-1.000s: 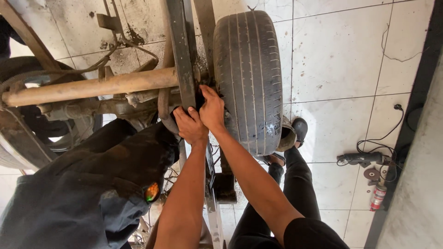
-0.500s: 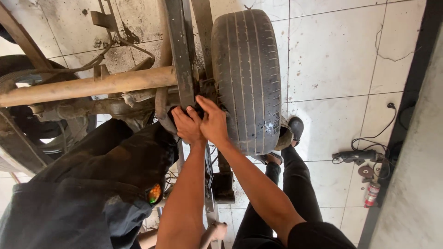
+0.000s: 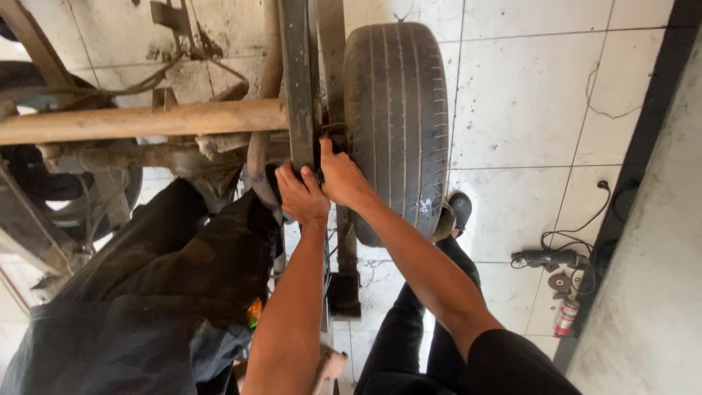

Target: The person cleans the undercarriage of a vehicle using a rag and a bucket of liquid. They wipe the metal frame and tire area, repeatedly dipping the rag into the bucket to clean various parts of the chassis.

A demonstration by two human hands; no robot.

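Note:
A worn black tyre (image 3: 398,117) stands upright on a raised vehicle's axle. Just left of it runs a dark steel frame bar (image 3: 300,80), crossed by a rusty tan tube (image 3: 146,121). My left hand (image 3: 300,196) presses against the lower end of the frame bar, fingers curled on a dark part there. My right hand (image 3: 340,175) reaches into the narrow gap between the bar and the tyre's inner side, fingertips hidden. What each hand grips is too dark to make out.
A dark crumpled cloth or garment (image 3: 146,307) lies at lower left. My black-trousered legs and a shoe (image 3: 457,212) rest on white floor tiles. An angle grinder with cable (image 3: 545,257), a disc and a small red can (image 3: 564,316) sit by the right wall.
My view has shifted slightly; both hands stay at the same spot beside the tyre, the right hand reaching a little higher into the gap.

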